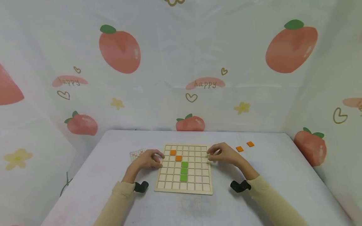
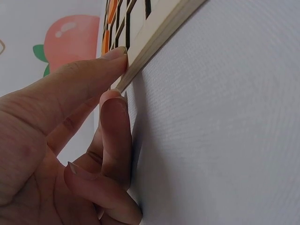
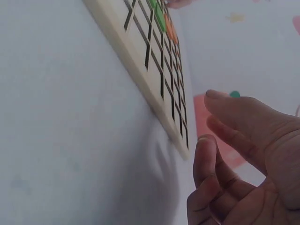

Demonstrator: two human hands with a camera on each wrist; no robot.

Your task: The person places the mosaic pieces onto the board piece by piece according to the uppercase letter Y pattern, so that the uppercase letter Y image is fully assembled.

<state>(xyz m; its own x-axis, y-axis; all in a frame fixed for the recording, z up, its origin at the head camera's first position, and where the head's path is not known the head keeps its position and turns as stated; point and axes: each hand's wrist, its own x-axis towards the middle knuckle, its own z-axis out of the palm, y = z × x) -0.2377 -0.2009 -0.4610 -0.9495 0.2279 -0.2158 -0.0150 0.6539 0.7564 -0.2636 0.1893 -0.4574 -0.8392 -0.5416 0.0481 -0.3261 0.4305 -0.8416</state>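
Fingers of your left hand [image 1: 145,159] pinch the left edge of the wooden grid board [image 1: 199,167], the thumb pressed near the rim and a fingertip against the side of the frame, with only the board's thickness between them. Behind that hand, partly covered by it, lies a patterned card [image 1: 137,154] on the white tabletop [image 1: 175,210], and at your left wrist, below a cream sleeve [image 1: 114,202], sits a black wrist camera [image 1: 141,187]. Next comes the board itself, flat on the tabletop between your 2 hands, with 7 columns and 7 rows. From the left, it carries 1 orange tile [image 1: 172,152] in column 2 of the 2nd row from the far side, then another orange tile [image 1: 178,158] in column 3 of the 3rd row, then 3 green tiles [image 1: 184,171] stacked in a line down column 4, in rows 4 to 6. At the board's right edge, near its far corner, your right hand [image 1: 226,153] hovers with its fingers curved and a narrow gap between thumb and index; you have nothing visible in them, and your right wrist view shows them just beside the frame, apart from it. Beyond that hand, farther right, 2 loose orange tiles [image 1: 239,149] lie near each other on the tabletop.
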